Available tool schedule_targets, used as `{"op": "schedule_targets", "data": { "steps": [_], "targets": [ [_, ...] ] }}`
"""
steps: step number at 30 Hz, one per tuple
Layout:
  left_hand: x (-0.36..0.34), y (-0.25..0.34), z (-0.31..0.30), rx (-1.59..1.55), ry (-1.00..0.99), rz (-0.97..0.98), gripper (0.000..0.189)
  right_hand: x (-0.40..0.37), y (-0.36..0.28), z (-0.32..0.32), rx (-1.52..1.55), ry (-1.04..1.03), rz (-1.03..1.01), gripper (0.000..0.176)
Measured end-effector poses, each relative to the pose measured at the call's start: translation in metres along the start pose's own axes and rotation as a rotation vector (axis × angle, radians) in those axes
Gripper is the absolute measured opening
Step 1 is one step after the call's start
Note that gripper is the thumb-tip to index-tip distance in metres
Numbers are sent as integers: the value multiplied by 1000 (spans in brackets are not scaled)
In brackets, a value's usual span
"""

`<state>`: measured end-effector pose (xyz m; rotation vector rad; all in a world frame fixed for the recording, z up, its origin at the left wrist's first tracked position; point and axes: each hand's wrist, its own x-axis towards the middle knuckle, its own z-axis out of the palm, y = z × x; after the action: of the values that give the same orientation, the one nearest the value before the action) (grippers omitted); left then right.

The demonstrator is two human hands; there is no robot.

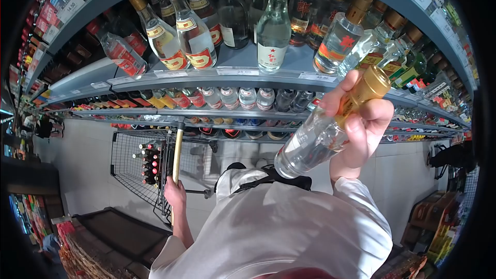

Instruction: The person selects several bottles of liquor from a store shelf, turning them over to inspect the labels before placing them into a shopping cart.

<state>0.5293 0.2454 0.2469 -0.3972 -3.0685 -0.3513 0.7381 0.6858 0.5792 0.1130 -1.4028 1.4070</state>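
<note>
My right hand (364,124) grips a clear glass liquor bottle (310,144) around its neck, just under the gold cap. The bottle is tilted, its base pointing down and to the left in front of my white shirt. Clear liquid shows inside, and its label is partly turned away. Lower on the left, my left hand (174,192) is closed on the yellowish handle (177,157) of a shopping cart (137,175). Several dark bottles with red and white caps (150,164) are inside the cart.
A grey store shelf (206,75) curves across the front, lined with liquor bottles, among them a green-tinted bottle with a white label (273,26). Lower shelves hold more bottles. A dark display stand (121,232) is at lower left, and boxes (429,217) stand at right.
</note>
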Motion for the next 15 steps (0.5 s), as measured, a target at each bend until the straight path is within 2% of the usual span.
{"op": "schedule_targets", "data": {
  "steps": [1,3,5,15],
  "targets": [
    [1,1,-1,1,2,11,21,0,2,-1,4,-3,3,26],
    [1,3,-2,4,-6,-7,22,-2,6,-6,-65,-173,27,11],
    [1,4,-3,29,-15,-17,23,-2,9,-6,-94,-237,27,13],
    [3,-4,-1,4,-45,-40,25,-19,19,16,-46,-236,69,24]
  ]
}}
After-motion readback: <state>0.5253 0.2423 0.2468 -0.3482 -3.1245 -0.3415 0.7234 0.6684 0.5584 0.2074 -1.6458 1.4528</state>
